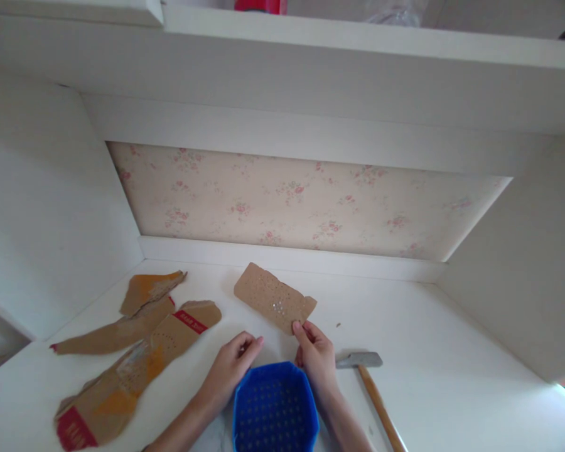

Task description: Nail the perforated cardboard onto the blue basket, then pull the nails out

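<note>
A torn piece of brown cardboard (274, 297), dotted with small holes, some with light showing through, is pinched at its lower right corner by my right hand (316, 355). The fingers of my left hand (235, 359) are curled in, thumb pointing right, with nothing seen in them. That hand rests at the upper left of a blue plastic basket (275, 408) with a perforated bottom, which stands between my forearms. Just right of my right wrist lies a hammer (374, 392) with a grey metal head and a wooden handle.
Larger torn cardboard pieces (117, 376) with red print and orange patches lie on the left of the white surface (433, 376). A small brown scrap (338, 324) is near the hammer. White side panels and an overhanging shelf (282, 75) enclose the space, with floral wallpaper behind.
</note>
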A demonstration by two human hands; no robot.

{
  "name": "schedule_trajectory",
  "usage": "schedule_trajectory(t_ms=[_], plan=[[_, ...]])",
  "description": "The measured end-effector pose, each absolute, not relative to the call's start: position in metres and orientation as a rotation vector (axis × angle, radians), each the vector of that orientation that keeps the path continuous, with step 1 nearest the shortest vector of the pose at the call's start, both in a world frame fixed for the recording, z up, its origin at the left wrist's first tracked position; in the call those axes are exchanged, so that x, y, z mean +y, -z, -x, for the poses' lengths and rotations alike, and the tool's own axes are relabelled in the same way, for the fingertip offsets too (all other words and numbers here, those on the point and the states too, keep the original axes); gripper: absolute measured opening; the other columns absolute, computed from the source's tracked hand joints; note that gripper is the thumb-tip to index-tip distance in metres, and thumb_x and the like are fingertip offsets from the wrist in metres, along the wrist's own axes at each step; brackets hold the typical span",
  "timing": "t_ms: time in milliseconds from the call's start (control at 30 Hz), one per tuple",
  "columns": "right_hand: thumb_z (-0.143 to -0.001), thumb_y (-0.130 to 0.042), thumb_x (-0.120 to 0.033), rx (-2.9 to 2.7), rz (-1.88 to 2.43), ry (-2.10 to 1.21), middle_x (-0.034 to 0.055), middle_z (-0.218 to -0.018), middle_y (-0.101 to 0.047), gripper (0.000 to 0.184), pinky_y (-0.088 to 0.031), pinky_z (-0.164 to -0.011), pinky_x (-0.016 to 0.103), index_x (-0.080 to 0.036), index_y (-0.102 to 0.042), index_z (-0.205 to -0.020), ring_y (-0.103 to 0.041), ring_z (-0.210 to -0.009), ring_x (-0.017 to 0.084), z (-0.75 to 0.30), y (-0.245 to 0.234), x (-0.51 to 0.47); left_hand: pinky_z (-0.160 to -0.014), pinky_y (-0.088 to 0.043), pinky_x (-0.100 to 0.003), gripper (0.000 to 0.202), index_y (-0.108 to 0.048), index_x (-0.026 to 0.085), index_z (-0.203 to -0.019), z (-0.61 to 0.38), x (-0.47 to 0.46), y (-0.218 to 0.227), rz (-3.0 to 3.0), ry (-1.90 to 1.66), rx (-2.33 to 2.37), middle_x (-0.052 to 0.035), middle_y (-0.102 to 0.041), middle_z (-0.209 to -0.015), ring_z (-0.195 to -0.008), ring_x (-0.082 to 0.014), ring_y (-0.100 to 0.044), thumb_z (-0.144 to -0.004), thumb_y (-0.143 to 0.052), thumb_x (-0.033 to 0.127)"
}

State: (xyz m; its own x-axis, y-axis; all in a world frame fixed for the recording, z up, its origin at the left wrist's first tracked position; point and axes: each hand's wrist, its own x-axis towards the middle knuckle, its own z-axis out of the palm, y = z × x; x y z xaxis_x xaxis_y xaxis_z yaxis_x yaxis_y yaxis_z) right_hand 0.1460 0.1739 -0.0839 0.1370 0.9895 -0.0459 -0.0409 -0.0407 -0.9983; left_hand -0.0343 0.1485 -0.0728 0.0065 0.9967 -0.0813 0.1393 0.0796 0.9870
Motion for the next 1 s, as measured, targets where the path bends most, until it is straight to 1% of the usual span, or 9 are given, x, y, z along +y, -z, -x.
schedule_trajectory(t_ms=[67, 167, 267, 333, 400, 533, 700, 867, 1000], plan=[[-0.078, -0.064, -0.063, -1.027, 1.22, -1.211, -0.0076, -0.047, -0.051, 0.045, -0.03, -0.032, 0.023, -0.019, -0.067, -0.085, -0.034, -0.03, 0.008, -0.145, 0.086, 0.175, -0.047, -0.034, -0.023, 0.05, -0.051, 0.021, -0.08, 0.021, 0.158, 0.073, -1.005, -1.142, 1.177, 0.0069, -0.052, -0.063, -0.048, -0.0104, -0.047, -0.07, -0.066, 0.067], [-0.075, -0.07, -0.06, -1.047, 1.145, -1.259, -0.005, -0.054, -0.059, 0.044, -0.027, -0.034, 0.022, -0.018, -0.067, -0.085, -0.037, -0.034, 0.008, -0.146, 0.087, 0.174, -0.047, -0.043, -0.024, 0.06, -0.044, 0.024, -0.091, 0.006, 0.173, 0.079, -0.852, -1.197, 1.069, 0.0051, -0.059, -0.075, -0.05, -0.0113, -0.057, -0.064, -0.068, 0.072], [-0.076, -0.071, -0.055, -1.09, 1.101, -1.284, -0.0024, -0.063, -0.064, 0.039, -0.026, -0.037, 0.021, -0.017, -0.068, -0.085, -0.038, -0.038, 0.007, -0.149, 0.088, 0.171, -0.054, -0.05, -0.023, 0.058, -0.042, 0.024, -0.09, 0.004, 0.18, 0.085, -0.731, -1.257, 1.01, 0.0049, -0.061, -0.076, -0.057, -0.0113, -0.063, -0.064, -0.078, 0.06], [-0.078, -0.071, -0.053, -1.106, 1.079, -1.305, -0.0034, -0.062, -0.062, 0.037, -0.025, -0.038, 0.02, -0.017, -0.067, -0.084, -0.036, -0.04, 0.007, -0.151, 0.088, 0.17, -0.058, -0.052, -0.022, 0.053, -0.044, 0.023, -0.091, 0.008, 0.178, 0.086, -0.669, -1.277, 0.99, 0.004, -0.063, -0.076, -0.062, -0.0112, -0.066, -0.066, -0.083, 0.047], [-0.079, -0.071, -0.052, -1.113, 1.062, -1.333, -0.0045, -0.06, -0.06, 0.036, -0.023, -0.039, 0.02, -0.017, -0.068, -0.085, -0.033, -0.04, 0.006, -0.152, 0.088, 0.169, -0.066, -0.055, -0.023, 0.046, -0.048, 0.023, -0.097, 0.013, 0.175, 0.084, -0.631, -1.272, 0.97, 0.0005, -0.067, -0.085, -0.07, -0.0127, -0.07, -0.071, -0.083, 0.037], [-0.079, -0.072, -0.048, -1.142, 1.048, -1.381, -0.0027, -0.063, -0.064, 0.034, -0.018, -0.04, 0.021, -0.015, -0.07, -0.088, -0.029, -0.041, 0.005, -0.152, 0.09, 0.17, -0.078, -0.057, -0.027, 0.031, -0.054, 0.019, -0.106, 0.017, 0.174, 0.084, -0.514, -1.214, 0.873, -0.0097, -0.072, -0.104, -0.087, -0.0176, -0.073, -0.083, -0.073, 0.026], [-0.082, -0.07, -0.047, -1.189, 1.049, -1.405, -0.001, -0.066, -0.066, 0.033, -0.017, -0.042, 0.022, -0.014, -0.069, -0.091, -0.029, -0.043, 0.005, -0.151, 0.09, 0.171, -0.077, -0.057, -0.029, 0.025, -0.054, 0.02, -0.109, 0.018, 0.18, 0.091, -0.429, -1.307, 0.834, -0.0107, -0.072, -0.112, -0.093, -0.0204, -0.073, -0.088, -0.067, 0.023], [-0.079, -0.073, -0.05, -1.232, 1.044, -1.405, -0.0006, -0.068, -0.063, 0.036, -0.018, -0.045, 0.023, -0.014, -0.068, -0.086, -0.033, -0.048, 0.007, -0.153, 0.087, 0.17, -0.078, -0.057, -0.029, 0.021, -0.06, 0.015, -0.109, 0.017, 0.179, 0.087, -0.428, -1.27, 0.843, -0.0147, -0.072, -0.113, -0.097, -0.0226, -0.072, -0.09, -0.064, 0.022], [-0.08, -0.072, -0.05, -1.247, 1.054, -1.406, -0.0028, -0.063, -0.057, 0.037, -0.017, -0.045, 0.023, -0.014, -0.067, -0.084, -0.031, -0.048, 0.007, -0.154, 0.089, 0.17, -0.089, -0.056, -0.036, 0.017, -0.06, 0.015, -0.109, 0.016, 0.177, 0.079, -0.378, -1.337, 0.807, -0.015, -0.072, -0.115, -0.103, -0.0247, -0.07, -0.092, -0.059, 0.016]])
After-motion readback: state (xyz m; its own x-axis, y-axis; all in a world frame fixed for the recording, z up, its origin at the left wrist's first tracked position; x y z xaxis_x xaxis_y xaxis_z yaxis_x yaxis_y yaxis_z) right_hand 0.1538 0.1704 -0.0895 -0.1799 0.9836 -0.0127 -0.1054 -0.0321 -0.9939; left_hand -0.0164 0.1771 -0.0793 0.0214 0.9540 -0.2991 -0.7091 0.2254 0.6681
